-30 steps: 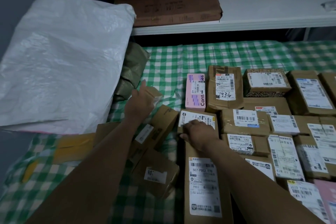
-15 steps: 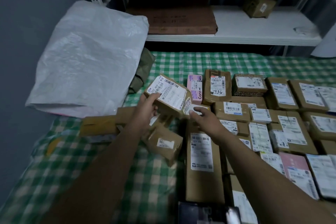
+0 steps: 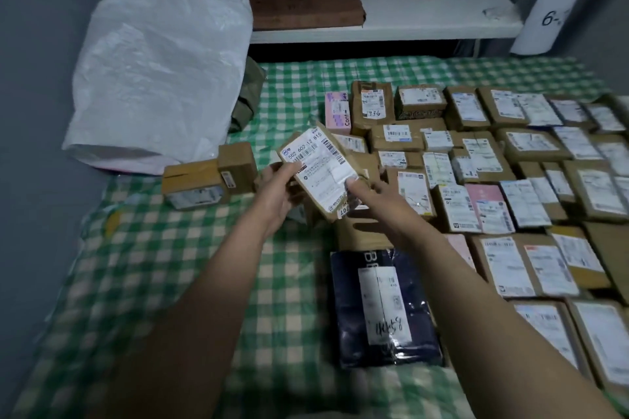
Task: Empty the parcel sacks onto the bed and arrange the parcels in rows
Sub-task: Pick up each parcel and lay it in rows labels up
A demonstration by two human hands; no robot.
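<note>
A brown cardboard parcel [image 3: 320, 167] with a white shipping label is held tilted in the air above the bed. My left hand [image 3: 277, 189] grips its left edge, and my right hand [image 3: 369, 192] grips its lower right corner with the thumb on the label. Rows of several labelled parcels [image 3: 483, 160] cover the right half of the green checked bed [image 3: 153, 275]. A dark blue plastic parcel [image 3: 384, 309] lies at the near end of the left column. A white woven sack [image 3: 160, 68] lies at the back left.
Two loose brown boxes [image 3: 211, 177] lie beside the sack. An olive packet [image 3: 246, 95] sticks out from under it. A white shelf [image 3: 425, 13] behind the bed carries a flat brown carton and a small parcel. A grey wall borders the left side.
My left hand picked the parcel out of the loose pile and lifted it. My right hand left the parcel row and took hold of the parcel's lower corner. The view pulled back.
</note>
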